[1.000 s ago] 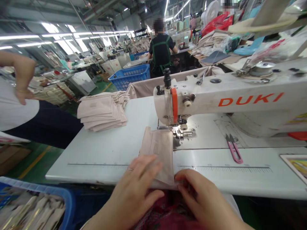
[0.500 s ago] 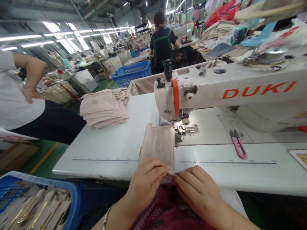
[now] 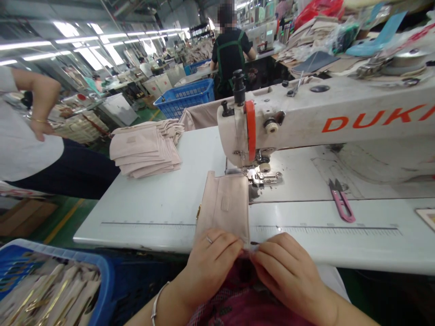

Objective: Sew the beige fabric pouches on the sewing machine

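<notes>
Head view: a person sits at the near edge of a pale sewing table (image 3: 142,201), both hands low over that edge. A flat beige fabric piece (image 3: 229,222) with a small sewn patch runs from the near edge to the presser foot (image 3: 254,175) of a white sewing machine (image 3: 299,129), its far right corner at the foot. The left hand (image 3: 215,256), wearing a ring, has curled fingers gripping the piece's near end. The right hand (image 3: 288,267) is narrowed, fingertips together just beside the near right corner; I cannot tell whether it holds anything.

Towards the table's far left edge lies a stack of beige pieces (image 3: 144,147). Pink thread snips (image 3: 341,201) rest right of the fabric, points away from the near edge. Below the near left corner, a blue crate (image 3: 108,276) holds more beige pieces with gold-coloured strips. Beyond the left edge stands a person in a white top (image 3: 30,140).
</notes>
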`<state>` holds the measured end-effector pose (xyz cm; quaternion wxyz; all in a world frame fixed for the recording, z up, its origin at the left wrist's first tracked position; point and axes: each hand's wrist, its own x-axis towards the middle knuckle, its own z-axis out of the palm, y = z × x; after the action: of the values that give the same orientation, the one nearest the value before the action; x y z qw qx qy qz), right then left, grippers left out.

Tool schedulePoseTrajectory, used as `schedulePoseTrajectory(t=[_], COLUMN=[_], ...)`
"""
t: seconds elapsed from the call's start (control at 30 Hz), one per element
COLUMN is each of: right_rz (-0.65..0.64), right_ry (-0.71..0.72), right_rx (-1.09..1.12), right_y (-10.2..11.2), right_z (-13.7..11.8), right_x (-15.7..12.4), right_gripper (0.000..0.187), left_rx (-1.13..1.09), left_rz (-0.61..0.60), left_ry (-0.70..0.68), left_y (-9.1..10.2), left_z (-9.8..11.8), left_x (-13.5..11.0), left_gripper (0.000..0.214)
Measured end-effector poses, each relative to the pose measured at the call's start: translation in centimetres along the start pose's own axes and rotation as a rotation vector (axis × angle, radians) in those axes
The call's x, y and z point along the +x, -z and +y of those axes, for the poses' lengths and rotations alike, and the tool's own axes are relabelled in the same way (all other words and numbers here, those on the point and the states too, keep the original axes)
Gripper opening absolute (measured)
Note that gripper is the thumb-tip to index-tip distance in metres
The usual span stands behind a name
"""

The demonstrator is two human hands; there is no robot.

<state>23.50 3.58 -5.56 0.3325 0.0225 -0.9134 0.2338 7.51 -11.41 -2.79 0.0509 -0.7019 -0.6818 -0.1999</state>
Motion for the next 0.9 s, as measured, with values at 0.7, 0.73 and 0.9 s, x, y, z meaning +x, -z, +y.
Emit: schedulePoseTrajectory(t=[0.7,0.73,0.9], right_rz=[0.132,0.127,0.117], right_ry=[0.032,0.036,0.032], right_rx=[0.023,0.029,0.024], right_y=[-1.1,-1.1,-0.7], right_z=[0.1,0.1,0.3], right_x=[0.5,0.5,0.9], right_gripper=[0.011,0.011,0.014], left_rx=[0.055,0.074,0.114], left_rz=[-0.005,-0.028,-0.019], left_ry=[-0.051,-0.054,-0.079], left_y=[0.6,0.5,-0.1], left_z=[0.0,0.0,-0.2], left_x=[-0.1,-0.2,-0.4], left_gripper=[0.022,0.022,0.026])
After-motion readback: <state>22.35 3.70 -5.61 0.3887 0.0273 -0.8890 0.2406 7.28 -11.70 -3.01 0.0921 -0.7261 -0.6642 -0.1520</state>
